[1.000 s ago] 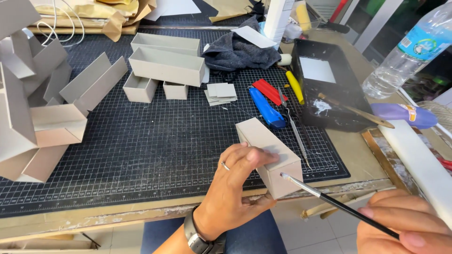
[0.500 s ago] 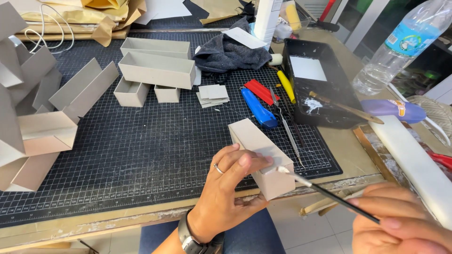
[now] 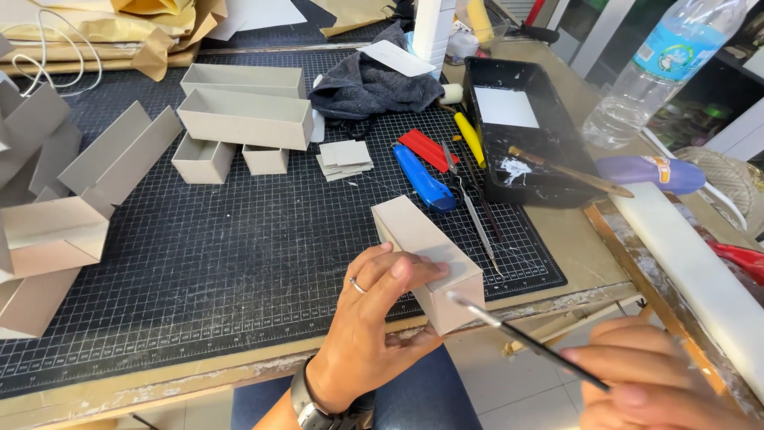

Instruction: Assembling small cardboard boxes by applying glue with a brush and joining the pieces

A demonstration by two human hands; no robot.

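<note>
Looking down over my two hands at a cluttered bench:
Cutting mat (image 3: pixel 239 263): the dark gridded sheet stretches ahead of both my hands, and their work hangs over its near edge.
Loose cardboard boxes (image 3: pixel 247 119): grey open shells stand well beyond my left hand, with more flaps off to its left.
Paint tray (image 3: pixel 517 127): black, ahead of my right hand, with white glue smeared inside.
Grey cardboard box (image 3: pixel 426 263): I see it between my hands, its long axis running from the far left down toward my right hand; the near end faces the brush.
Left hand (image 3: pixel 374 318): clamped on the box, fingers over the top and thumb below; this hand is the nearer one, in full contact.
Right hand (image 3: pixel 652 382): low in view, pinched round the brush handle, apart from the box.
Thin brush (image 3: pixel 525 338): its tip sits just beside the box's near end face; I cannot tell whether it touches.
</note>
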